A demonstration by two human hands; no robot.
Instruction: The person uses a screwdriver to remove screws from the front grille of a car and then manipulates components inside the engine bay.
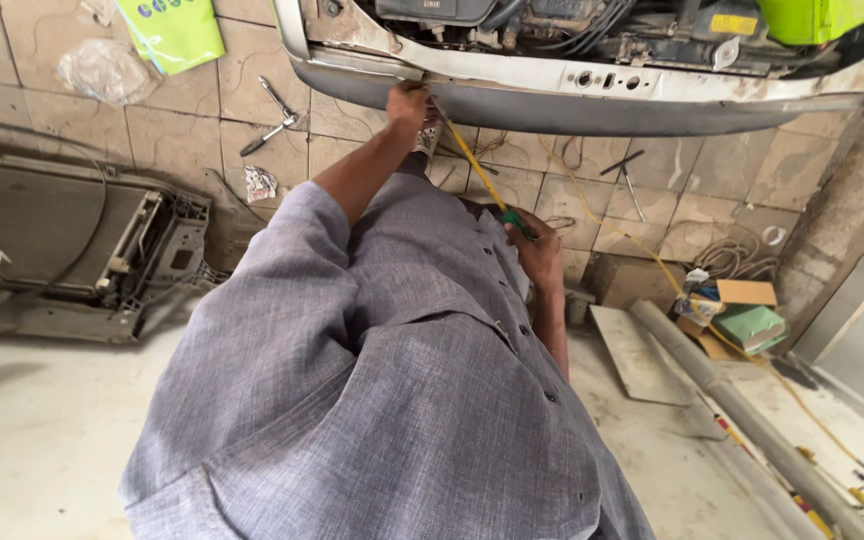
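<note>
Gripping: right hand (535,252) is closing round the green handle of a yellow-shaft screwdriver (483,177), shaft running up-left to the car's front crossmember (592,92). Left hand (408,104) is pressing on the crossmember's lower edge, fingers curled over it; can't tell if it's clamping anything.

Around: cross wheel wrench (274,118) lying on tiles left of the arm, radiator/fan assy (72,240) sitting further left, small hammer-like tool (624,172) to the right, cardboard box w/ green pack (742,320), grey pipe (732,400), yellow cable (652,260) trailing across the floor.

Hidden: screwdriver tip is sitting behind the left hand, contact pt not visible. Grey shirt (382,400) is blocking the lower body and floor below. Engine bay (572,25) is cut off at the top.

Surface: beige tiled floor (182,140), dusty concrete nearer the camera.
</note>
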